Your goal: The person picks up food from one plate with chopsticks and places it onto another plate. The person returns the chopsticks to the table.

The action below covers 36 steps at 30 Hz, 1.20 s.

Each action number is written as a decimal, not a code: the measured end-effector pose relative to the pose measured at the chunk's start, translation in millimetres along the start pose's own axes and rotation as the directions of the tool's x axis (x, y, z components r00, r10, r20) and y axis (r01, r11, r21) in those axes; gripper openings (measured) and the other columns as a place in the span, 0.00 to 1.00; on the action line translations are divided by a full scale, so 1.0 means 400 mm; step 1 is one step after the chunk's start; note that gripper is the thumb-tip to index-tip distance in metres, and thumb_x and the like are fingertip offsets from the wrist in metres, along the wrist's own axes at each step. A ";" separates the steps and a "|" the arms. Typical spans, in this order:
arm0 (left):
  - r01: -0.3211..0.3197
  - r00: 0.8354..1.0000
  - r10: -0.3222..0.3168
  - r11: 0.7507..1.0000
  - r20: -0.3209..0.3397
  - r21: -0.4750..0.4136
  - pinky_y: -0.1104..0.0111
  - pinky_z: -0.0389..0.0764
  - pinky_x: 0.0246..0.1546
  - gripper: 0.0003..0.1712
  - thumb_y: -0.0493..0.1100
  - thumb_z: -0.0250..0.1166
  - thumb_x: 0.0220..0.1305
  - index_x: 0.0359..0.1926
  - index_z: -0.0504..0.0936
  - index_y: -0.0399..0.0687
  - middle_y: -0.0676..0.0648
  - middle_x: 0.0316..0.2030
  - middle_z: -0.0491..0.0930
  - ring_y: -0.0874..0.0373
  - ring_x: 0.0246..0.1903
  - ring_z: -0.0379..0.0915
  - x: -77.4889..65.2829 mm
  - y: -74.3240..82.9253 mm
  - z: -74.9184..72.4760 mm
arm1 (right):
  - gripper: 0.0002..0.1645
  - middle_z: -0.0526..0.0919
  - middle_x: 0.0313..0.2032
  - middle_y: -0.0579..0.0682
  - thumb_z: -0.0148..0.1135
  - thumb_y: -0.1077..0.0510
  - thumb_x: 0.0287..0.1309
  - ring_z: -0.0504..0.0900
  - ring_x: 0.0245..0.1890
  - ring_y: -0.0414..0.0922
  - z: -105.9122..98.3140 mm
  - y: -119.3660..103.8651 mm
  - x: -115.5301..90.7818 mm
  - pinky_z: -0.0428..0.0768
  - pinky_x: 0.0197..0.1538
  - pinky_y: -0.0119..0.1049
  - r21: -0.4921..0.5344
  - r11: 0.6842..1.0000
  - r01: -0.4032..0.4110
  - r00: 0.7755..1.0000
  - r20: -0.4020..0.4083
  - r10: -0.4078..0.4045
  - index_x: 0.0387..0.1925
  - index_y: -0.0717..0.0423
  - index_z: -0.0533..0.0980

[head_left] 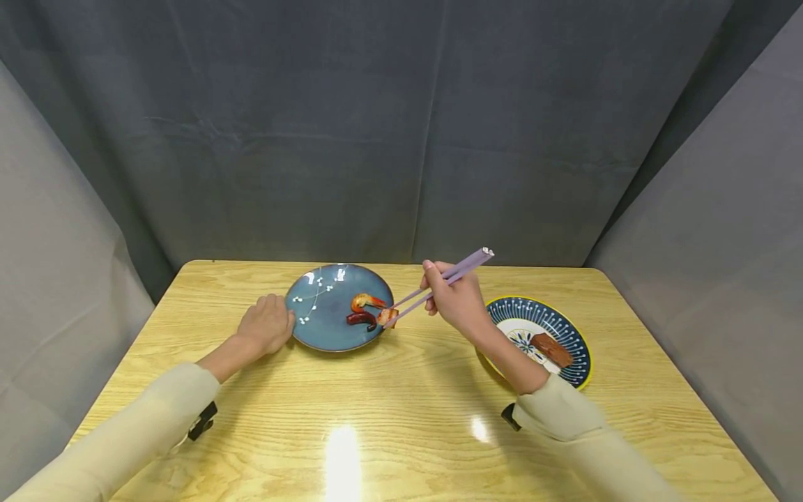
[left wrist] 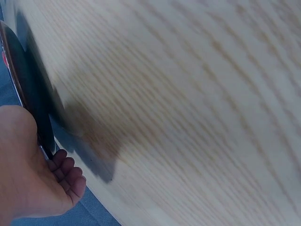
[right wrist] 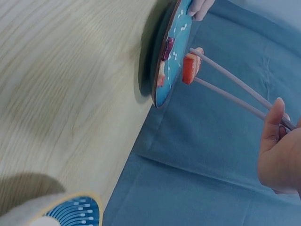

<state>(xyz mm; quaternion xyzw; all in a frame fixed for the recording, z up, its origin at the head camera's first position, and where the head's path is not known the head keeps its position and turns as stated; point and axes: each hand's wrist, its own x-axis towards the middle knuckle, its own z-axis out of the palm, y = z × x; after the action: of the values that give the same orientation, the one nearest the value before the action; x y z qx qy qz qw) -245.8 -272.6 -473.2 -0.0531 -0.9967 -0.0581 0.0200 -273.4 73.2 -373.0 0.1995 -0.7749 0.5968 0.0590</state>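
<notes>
My right hand [head_left: 456,298] grips a pair of light purple chopsticks [head_left: 464,268]. Between their tips is a small red-and-white chunk of food [right wrist: 190,67], perhaps meat, raised off the plate in the right wrist view. At the left rim of the blue plate [head_left: 332,333], my left hand [head_left: 268,323] holds on, its fingers [left wrist: 66,167] curled at the edge in the left wrist view. On that plate, a shrimp [head_left: 366,301] lies behind a dark red, chilli-like piece [head_left: 360,318]. White blossom sprigs decorate the plate's left side.
To the right, partly behind my right forearm, stands a blue-and-white patterned plate [head_left: 574,335] with a yellow rim. It bears a brown slab of meat [head_left: 552,349]. Grey curtains [head_left: 314,139] enclose the wooden table [head_left: 401,418] at the back and sides.
</notes>
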 end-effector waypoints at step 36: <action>0.006 1.000 -0.007 1.000 -0.008 -0.006 0.54 0.74 0.32 0.18 0.44 0.45 0.75 0.36 0.68 0.30 0.40 0.31 0.63 0.46 0.33 0.64 0.010 -0.008 0.009 | 0.22 0.75 0.13 0.56 0.51 0.62 0.74 0.74 0.11 0.42 0.130 -0.028 -0.028 0.74 0.18 0.30 0.038 0.999 0.002 0.995 0.095 -0.006 0.24 0.73 0.75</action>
<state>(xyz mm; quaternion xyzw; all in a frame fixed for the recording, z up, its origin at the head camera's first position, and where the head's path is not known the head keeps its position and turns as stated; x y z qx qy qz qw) -250.3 -274.7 -477.0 -0.0497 -0.9966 -0.0614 0.0238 -251.3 24.2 -381.0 0.2303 -0.7650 0.6011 0.0196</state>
